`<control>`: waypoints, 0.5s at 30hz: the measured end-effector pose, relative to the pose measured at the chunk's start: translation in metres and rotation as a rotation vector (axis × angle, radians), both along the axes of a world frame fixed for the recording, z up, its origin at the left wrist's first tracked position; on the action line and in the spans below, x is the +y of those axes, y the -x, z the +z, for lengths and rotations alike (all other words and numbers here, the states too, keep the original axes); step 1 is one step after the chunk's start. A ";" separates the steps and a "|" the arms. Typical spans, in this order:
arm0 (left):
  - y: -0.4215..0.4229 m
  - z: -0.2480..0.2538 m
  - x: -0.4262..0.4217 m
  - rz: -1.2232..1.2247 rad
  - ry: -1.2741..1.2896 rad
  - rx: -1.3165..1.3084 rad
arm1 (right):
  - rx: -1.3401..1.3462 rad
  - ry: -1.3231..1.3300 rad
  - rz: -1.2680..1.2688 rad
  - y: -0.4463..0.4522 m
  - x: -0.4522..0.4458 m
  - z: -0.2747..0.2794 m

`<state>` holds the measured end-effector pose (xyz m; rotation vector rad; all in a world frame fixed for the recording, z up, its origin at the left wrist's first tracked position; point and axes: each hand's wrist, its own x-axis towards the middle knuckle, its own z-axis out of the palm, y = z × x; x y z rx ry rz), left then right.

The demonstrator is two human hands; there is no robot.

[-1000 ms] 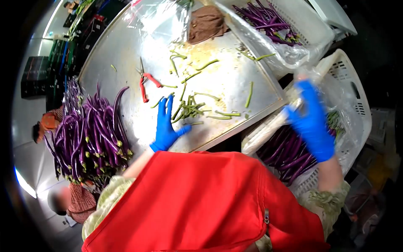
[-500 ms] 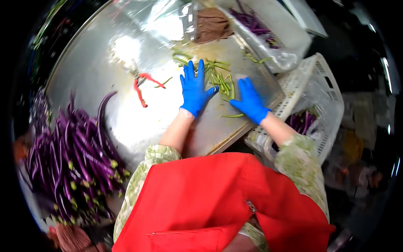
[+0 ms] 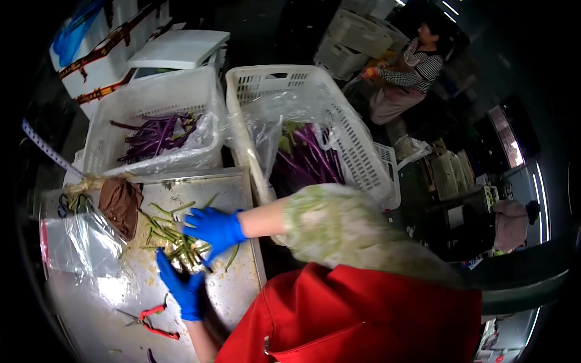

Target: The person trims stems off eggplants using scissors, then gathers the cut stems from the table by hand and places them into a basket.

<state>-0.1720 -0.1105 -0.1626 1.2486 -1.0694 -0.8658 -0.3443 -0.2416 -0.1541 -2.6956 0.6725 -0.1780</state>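
My left hand (image 3: pixel 181 287), in a blue glove, lies at the near side of a loose heap of green beans (image 3: pixel 158 233) on the metal table (image 3: pixel 227 296). Its fingers are stretched out, with the thumb apart. My right hand (image 3: pixel 215 231), gloved in the same blue, reaches over the heap's other side with fingers spread, touching or just above the beans; some are hidden beneath it. Neither hand has a visible grip on anything. Red-handled snips (image 3: pixel 154 320) rest on the metal, blades apart, to the left of my left hand.
Beyond the table stand two white crates (image 3: pixel 357 148) lined with plastic, holding purple eggplants (image 3: pixel 160 136). A brown cloth (image 3: pixel 120 207) and clear plastic bag (image 3: pixel 78 242) lie at the table's left. One person (image 3: pixel 402 78) is farther back; another person (image 3: pixel 511 224) is at right.
The view has swung right, bringing the crates and other people into sight and taking the eggplant pile out. Both hands stay around the green beans, now gathered closer together.
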 end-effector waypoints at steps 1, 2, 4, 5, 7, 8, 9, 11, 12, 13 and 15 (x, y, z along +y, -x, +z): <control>-0.015 -0.012 0.018 -0.078 -0.104 -0.781 | 0.131 -0.029 0.090 0.018 0.016 0.018; -0.002 -0.010 0.028 -0.137 -0.111 -0.941 | 0.263 -0.061 0.192 0.033 0.025 0.029; 0.015 -0.013 0.024 -0.110 -0.170 -1.103 | 0.322 -0.057 0.261 0.045 0.022 0.001; 0.012 -0.036 0.009 -0.013 -0.059 -0.993 | 0.272 -0.099 0.258 0.041 0.008 -0.002; 0.011 -0.031 -0.021 0.124 -0.174 -1.029 | 0.056 -0.012 0.100 0.019 -0.010 -0.013; 0.005 -0.029 -0.034 0.211 -0.113 -0.966 | -0.005 0.062 0.008 0.004 -0.021 -0.009; 0.003 -0.013 -0.043 0.279 -0.258 -1.060 | -0.045 0.071 -0.102 -0.007 -0.032 -0.010; -0.009 0.000 -0.054 0.400 -0.414 -1.077 | -0.043 0.190 -0.337 -0.011 -0.048 -0.032; -0.017 -0.001 -0.057 0.462 -0.433 -1.012 | -0.084 0.152 -0.456 -0.012 -0.046 -0.036; -0.022 -0.003 -0.060 0.513 -0.448 -0.946 | -0.073 0.174 -0.462 -0.015 -0.041 -0.041; -0.022 -0.015 -0.070 0.478 -0.374 -0.904 | -0.134 0.214 -0.498 -0.021 -0.040 -0.046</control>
